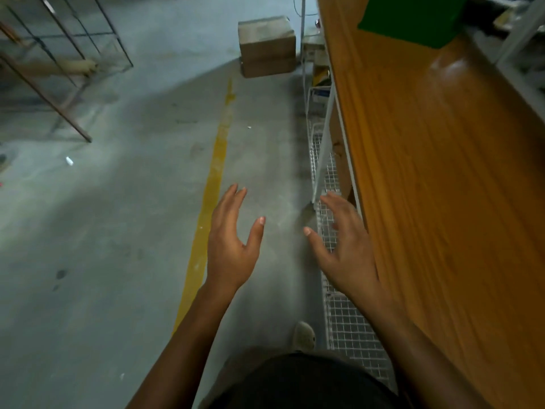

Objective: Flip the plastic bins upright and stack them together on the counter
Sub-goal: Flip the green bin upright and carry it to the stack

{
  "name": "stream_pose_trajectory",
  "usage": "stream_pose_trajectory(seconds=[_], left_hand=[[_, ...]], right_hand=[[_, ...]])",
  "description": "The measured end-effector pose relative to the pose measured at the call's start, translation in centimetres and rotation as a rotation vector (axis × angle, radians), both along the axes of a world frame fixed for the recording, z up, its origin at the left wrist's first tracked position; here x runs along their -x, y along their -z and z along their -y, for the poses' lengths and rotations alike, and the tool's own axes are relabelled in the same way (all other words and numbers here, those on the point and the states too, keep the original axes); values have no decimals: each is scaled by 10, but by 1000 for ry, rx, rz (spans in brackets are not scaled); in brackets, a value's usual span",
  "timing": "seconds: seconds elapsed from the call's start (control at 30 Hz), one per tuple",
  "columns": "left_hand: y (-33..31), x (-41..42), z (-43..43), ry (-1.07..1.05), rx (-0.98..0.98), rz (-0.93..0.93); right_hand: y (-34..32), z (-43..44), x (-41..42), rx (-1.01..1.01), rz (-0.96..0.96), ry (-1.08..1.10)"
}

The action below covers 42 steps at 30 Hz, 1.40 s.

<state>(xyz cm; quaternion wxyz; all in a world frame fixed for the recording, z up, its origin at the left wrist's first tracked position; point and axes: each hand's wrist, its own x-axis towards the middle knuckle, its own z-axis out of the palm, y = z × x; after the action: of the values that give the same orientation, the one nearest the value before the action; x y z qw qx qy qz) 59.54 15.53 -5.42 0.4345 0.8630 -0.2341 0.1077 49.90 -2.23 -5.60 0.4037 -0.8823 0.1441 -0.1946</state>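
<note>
A green plastic bin sits on the far end of the wooden counter at the top right, partly cut off by the frame's edge; I cannot tell which way up it is. My left hand and my right hand are both held out over the concrete floor, left of the counter, fingers spread and holding nothing. The right hand is close beside the counter's front edge. Both hands are far from the bin.
A white wire rack runs under the counter's edge. A cardboard box stands on the floor ahead. A yellow painted line crosses the floor. A metal frame rack stands at the top left. My shoe shows below.
</note>
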Motion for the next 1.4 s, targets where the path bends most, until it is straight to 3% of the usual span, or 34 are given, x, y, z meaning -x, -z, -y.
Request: stream_pose_trajectory(seconds=[0.3,0.6,0.9,1.4], left_hand=[[19,-151,62,-77,23,-28],[22,-393,125,-55,78,25],[-2,-593,198,65,63,68],[-26,-862,459,348,72,107]], right_hand=[[9,65,-166,-25,18,-5],[17,129,-393,6,103,-19],[4,203,-574,-43,110,156],[-12,428,-802,33,283,363]])
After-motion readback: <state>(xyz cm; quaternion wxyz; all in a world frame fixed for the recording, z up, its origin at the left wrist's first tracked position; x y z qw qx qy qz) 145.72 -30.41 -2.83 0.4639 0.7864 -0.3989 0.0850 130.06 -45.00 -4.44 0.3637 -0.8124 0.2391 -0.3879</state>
